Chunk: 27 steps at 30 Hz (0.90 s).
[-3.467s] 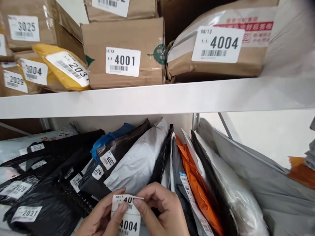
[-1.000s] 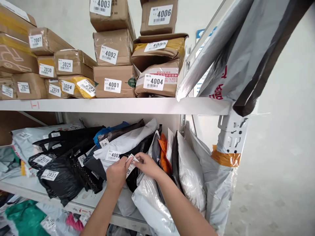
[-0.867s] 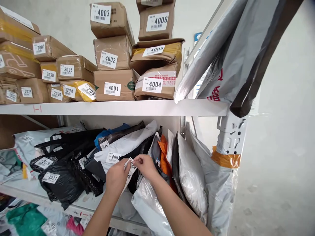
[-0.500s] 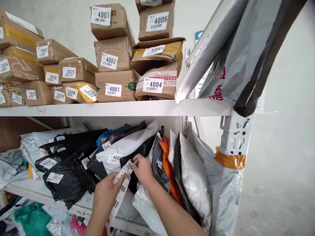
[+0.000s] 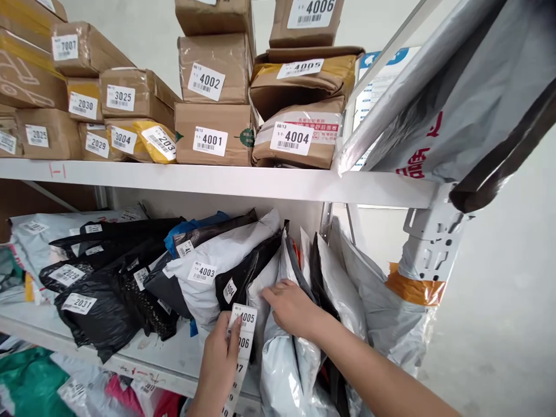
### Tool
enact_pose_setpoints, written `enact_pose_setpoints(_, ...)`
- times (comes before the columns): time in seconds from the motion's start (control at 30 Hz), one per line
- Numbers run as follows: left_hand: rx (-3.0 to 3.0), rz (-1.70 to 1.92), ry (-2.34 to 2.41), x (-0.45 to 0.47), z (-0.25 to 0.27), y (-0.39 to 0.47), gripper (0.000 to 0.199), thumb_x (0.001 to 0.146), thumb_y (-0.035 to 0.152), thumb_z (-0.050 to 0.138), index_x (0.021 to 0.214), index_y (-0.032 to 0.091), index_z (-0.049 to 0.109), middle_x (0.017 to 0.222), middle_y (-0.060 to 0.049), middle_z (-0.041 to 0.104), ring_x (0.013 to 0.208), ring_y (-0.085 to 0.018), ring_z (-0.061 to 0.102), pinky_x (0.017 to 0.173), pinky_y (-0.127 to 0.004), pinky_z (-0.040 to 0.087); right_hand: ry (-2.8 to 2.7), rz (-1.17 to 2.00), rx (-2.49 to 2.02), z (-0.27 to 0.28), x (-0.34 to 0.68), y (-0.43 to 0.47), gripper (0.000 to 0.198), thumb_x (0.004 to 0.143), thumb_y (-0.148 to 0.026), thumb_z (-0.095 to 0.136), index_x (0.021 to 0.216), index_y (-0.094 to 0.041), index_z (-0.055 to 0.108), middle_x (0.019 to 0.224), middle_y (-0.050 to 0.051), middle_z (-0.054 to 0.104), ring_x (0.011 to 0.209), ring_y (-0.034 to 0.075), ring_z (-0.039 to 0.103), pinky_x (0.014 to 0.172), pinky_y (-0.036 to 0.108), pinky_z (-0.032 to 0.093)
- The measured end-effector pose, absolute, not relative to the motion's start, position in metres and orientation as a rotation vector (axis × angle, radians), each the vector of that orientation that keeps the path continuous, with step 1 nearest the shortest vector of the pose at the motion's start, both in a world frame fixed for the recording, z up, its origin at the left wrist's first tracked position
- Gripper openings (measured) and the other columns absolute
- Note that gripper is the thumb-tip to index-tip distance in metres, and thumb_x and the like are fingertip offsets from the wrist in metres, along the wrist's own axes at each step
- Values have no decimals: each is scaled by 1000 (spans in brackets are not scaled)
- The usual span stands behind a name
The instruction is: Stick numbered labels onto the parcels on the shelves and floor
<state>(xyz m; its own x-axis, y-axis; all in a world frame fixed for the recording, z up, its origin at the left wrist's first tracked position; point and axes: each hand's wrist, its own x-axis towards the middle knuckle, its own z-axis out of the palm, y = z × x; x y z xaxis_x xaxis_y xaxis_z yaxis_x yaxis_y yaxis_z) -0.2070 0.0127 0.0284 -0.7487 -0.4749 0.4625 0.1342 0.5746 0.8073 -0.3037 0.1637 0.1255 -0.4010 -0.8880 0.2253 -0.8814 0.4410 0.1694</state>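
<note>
Lower shelf (image 5: 174, 362), read left to right. Left of the label strip, black mailers lie stacked with stickers facing out, reading 2029 and 2031 (image 5: 79, 303); nearer the strip, a white mailer reads 4003 (image 5: 202, 272) and a black mailer 4004 (image 5: 230, 290), apparently so numbers can be read without lifting. The left hand (image 5: 221, 356) pinches the label strip (image 5: 242, 347) near its top, thumb across it; the strip hangs downward, reading 005 and 006 where uncovered. Right of the strip, the right hand (image 5: 292, 307) lies spread, fingers extended, on a grey-white mailer (image 5: 282, 359) standing on edge. Above the strip, cartons read 4001 (image 5: 211, 141), 4002 and 4004, dated 08/13.
</note>
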Motion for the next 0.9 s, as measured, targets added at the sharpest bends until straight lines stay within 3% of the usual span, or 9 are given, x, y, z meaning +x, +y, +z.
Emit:
enact_pose_setpoints(0.1,144,-1154,-2210,-220,33,16,38,88,50,40,96,21,62,71,-2,69,67,-19,66,59,-24,47,-2550,-285,1503,128,-304,166,19,79,-14,51,83,-11,69,85,16,72,83,26,66,95,40,37)
enact_pose_setpoints(0.17,80,-1042,-2281,-232,41,17,36,90,46,40,97,21,66,79,-3,73,75,-19,68,63,-23,47,-2569,-298,1448,130,-303,169,26,81,-18,50,98,-9,67,87,17,72,83,26,67,93,37,38)
enact_pose_setpoints(0.27,211,-786,-2435,-249,57,20,31,91,37,41,96,22,68,83,-5,75,75,-20,68,62,-24,42,-2561,-243,1371,133,-298,172,53,81,-24,53,131,-7,45,88,16,73,83,26,68,91,34,39)
enact_pose_setpoints(0.33,371,-650,-2532,-255,65,22,29,91,36,43,93,22,68,78,-7,74,73,-20,68,58,-24,38,-2547,-216,1393,133,-295,172,58,81,-25,54,136,-11,39,89,14,73,85,26,68,90,34,40)
enact_pose_setpoints(0.5,639,-487,-2594,-249,77,30,35,93,40,38,90,21,67,82,-10,74,79,-25,68,54,-26,30,-2548,-195,1463,132,-293,167,54,83,-22,49,136,-15,43,101,15,71,94,25,66,92,36,38)
enact_pose_setpoints(0.63,659,-539,-2604,-244,77,30,35,94,36,36,97,21,67,90,-11,73,84,-26,67,57,-27,33,-2538,-162,1503,131,-292,160,48,84,-19,47,131,-14,49,105,13,69,97,26,64,88,39,38)
enact_pose_setpoints(0.9,579,-609,-2553,-256,69,16,30,91,31,41,84,16,66,79,-13,72,77,-25,66,57,-26,34,-2443,-127,1571,119,-299,149,46,80,-15,49,126,-15,52,120,13,59,104,25,60,90,41,40)
